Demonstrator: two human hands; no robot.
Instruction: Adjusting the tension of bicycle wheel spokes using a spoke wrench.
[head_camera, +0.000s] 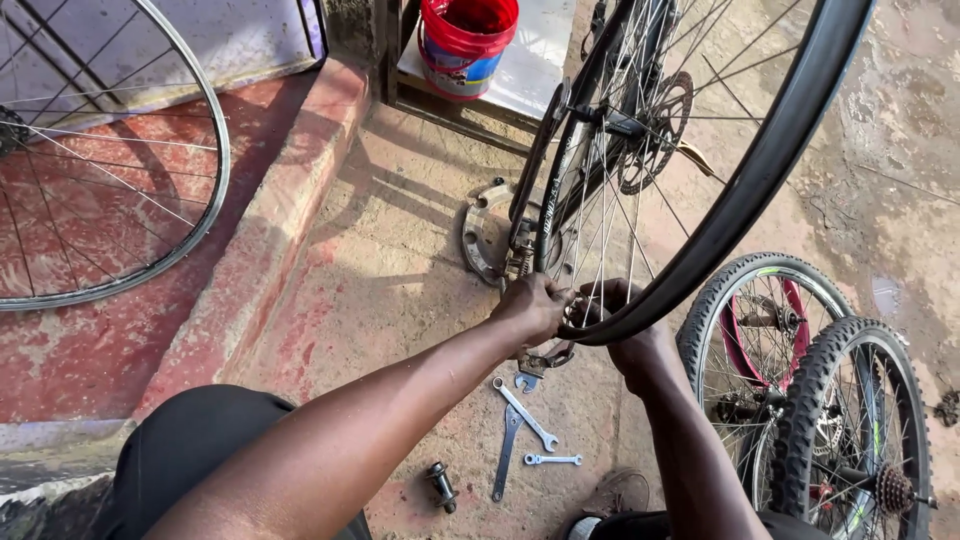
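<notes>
A round red plastic bucket (468, 42) stood at the top of the view on a pale slab (530, 70), wearing a blue, white and yellow label band (462, 68) around its lower side.

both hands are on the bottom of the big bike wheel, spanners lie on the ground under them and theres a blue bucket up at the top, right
Not quite: the bucket at the top is red, not blue, as the head view shows. The rest holds: the left hand and right hand are at the bottom of the big wheel, and spanners lie on the ground below them.
</notes>
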